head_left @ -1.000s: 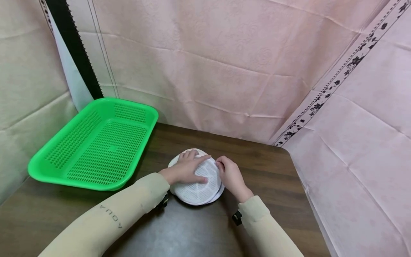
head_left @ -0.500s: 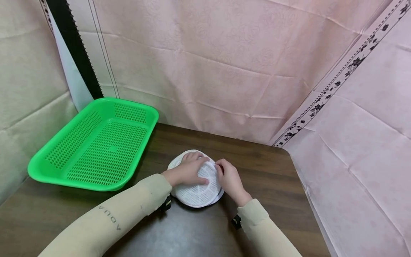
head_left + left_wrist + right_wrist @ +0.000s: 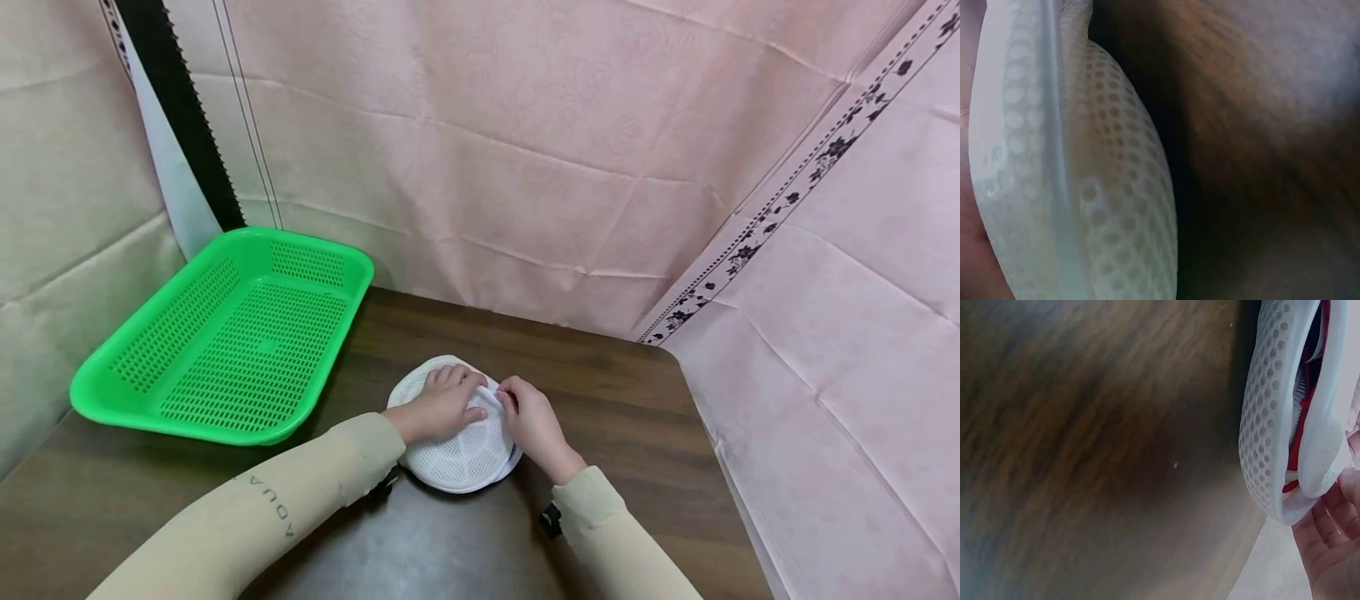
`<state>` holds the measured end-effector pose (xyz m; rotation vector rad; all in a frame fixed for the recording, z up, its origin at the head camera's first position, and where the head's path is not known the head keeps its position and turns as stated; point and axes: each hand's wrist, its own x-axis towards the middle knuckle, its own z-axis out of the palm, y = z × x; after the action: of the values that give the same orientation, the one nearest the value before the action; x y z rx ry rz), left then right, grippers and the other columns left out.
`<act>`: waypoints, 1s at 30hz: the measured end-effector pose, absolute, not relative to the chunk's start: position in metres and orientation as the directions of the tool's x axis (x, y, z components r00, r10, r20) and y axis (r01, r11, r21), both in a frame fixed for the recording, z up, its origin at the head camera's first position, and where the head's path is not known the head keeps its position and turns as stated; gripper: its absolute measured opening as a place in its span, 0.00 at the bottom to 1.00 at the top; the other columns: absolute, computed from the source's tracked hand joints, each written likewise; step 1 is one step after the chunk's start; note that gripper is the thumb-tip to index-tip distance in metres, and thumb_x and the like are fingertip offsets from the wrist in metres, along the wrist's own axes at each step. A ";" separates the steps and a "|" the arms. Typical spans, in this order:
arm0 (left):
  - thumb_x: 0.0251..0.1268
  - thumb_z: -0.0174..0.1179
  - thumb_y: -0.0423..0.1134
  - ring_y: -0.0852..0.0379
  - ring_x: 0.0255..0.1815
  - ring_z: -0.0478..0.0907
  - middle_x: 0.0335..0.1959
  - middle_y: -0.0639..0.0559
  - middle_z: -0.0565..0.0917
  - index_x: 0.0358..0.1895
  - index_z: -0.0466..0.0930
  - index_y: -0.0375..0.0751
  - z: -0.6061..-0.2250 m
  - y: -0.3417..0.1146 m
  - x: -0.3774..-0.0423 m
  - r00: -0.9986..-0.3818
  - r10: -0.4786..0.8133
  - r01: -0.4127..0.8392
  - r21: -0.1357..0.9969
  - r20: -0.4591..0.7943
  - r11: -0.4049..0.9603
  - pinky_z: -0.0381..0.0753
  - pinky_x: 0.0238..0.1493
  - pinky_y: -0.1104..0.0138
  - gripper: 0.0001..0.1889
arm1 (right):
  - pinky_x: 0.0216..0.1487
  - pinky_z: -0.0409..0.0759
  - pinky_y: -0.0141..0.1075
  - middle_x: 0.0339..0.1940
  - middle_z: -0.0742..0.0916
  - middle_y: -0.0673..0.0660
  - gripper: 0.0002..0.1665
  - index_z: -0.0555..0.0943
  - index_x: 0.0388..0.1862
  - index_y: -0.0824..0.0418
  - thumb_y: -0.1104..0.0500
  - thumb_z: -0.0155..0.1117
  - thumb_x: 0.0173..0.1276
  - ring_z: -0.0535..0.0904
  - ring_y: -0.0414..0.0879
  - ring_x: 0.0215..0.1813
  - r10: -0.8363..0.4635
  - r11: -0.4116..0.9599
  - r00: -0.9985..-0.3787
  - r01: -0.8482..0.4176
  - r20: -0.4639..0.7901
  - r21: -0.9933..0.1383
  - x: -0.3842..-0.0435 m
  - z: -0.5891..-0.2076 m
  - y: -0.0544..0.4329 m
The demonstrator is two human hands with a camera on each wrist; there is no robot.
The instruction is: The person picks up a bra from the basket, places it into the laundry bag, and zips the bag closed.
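Note:
A round white mesh laundry bag [image 3: 457,467] lies on the table in the head view. My left hand [image 3: 441,410] rests across its top, fingers and thumb on the mesh. At the bag's right edge, my right hand [image 3: 537,423] pinches the rim between thumb and curled fingers. The right wrist view shows a gap between two white rims, with something red [image 3: 1296,440] inside and the right fingertips [image 3: 1335,509] at the gap's lower end. In the left wrist view the bag's honeycomb mesh side [image 3: 1125,187] bulges beside a smooth band. The pinched spot is partly hidden by my right fingers.
A green plastic basket [image 3: 330,367] with slotted walls stands on the left of the dark wooden table [image 3: 622,433]. Pale patterned cloth [image 3: 525,167] hangs behind the table and along both sides.
The bag has shifted slightly toward me under my left hand, whose thumb has drawn nearer its fingers. My right hand stays at the bag's right edge, slightly lower.

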<state>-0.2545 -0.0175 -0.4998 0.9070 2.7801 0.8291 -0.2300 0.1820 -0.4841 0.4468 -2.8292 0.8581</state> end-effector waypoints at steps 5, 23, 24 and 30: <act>0.87 0.52 0.44 0.40 0.67 0.66 0.64 0.42 0.74 0.68 0.74 0.44 -0.499 -0.018 -0.253 -0.818 0.565 0.535 0.497 0.105 0.683 0.60 0.70 0.44 0.16 | 0.46 0.84 0.47 0.38 0.87 0.57 0.03 0.83 0.43 0.63 0.64 0.67 0.78 0.81 0.50 0.39 -0.262 0.784 -0.929 -0.364 0.263 -0.504 -0.231 -0.486 0.183; 0.87 0.49 0.35 0.41 0.57 0.72 0.54 0.44 0.79 0.53 0.78 0.44 -0.501 -0.015 -0.252 -0.862 0.479 0.482 0.564 0.168 0.670 0.67 0.64 0.44 0.07 | 0.49 0.86 0.49 0.40 0.87 0.56 0.02 0.83 0.43 0.61 0.66 0.68 0.76 0.84 0.52 0.42 -0.356 0.807 -0.894 -0.440 0.271 -0.393 -0.228 -0.482 0.190; 0.86 0.49 0.35 0.41 0.57 0.72 0.53 0.44 0.79 0.53 0.78 0.44 -0.501 -0.015 -0.252 -0.862 0.478 0.483 0.566 0.171 0.668 0.67 0.64 0.45 0.07 | 0.49 0.86 0.48 0.40 0.87 0.56 0.02 0.83 0.44 0.61 0.66 0.68 0.76 0.84 0.52 0.42 -0.365 0.810 -0.890 -0.448 0.275 -0.377 -0.227 -0.481 0.191; 0.86 0.49 0.35 0.41 0.58 0.72 0.53 0.44 0.79 0.53 0.78 0.44 -0.500 -0.017 -0.251 -0.857 0.482 0.492 0.568 0.182 0.660 0.66 0.65 0.45 0.07 | 0.48 0.85 0.48 0.38 0.87 0.56 0.02 0.83 0.43 0.63 0.67 0.68 0.76 0.84 0.52 0.41 -0.390 0.814 -0.868 -0.481 0.307 -0.325 -0.226 -0.483 0.194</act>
<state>-0.2512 -0.0167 -0.5005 0.8433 2.8766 0.9917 -0.2257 0.1939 -0.4831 0.6758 -2.7727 0.5860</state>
